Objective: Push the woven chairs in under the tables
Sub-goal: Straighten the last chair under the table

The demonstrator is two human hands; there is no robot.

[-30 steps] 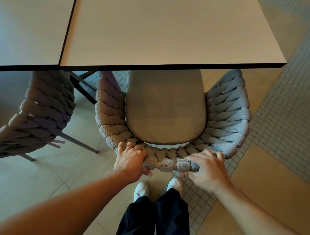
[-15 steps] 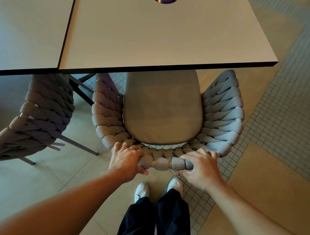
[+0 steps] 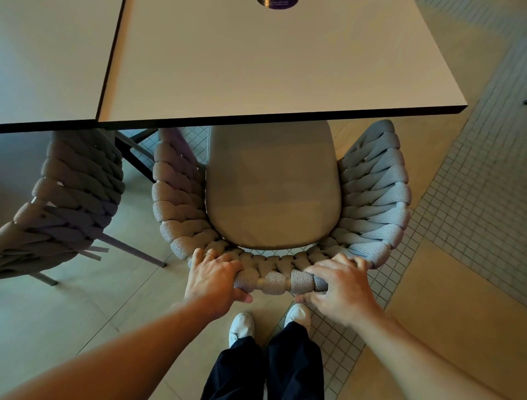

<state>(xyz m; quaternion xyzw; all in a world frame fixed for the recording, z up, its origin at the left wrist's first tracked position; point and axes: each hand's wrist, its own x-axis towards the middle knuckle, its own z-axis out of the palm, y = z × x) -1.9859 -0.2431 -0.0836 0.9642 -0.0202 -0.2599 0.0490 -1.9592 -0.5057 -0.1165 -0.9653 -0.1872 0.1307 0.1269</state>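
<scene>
A café or eating place is shown: two plain tables [image 3: 279, 60] are set edge to edge, woven chairs [image 3: 273, 194] are tucked beneath them, and small floor tiles [image 3: 470, 200] are laid beside.

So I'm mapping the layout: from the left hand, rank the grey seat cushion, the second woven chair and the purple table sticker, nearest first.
From the left hand:
1. Grey seat cushion, just ahead and to its right.
2. Second woven chair, off to the left.
3. Purple table sticker, at the table's far edge.

Left hand [image 3: 214, 281] and right hand [image 3: 340, 288] grip the woven chair [image 3: 273, 185] back; its seat front sits under the table [image 3: 273, 62].
</scene>
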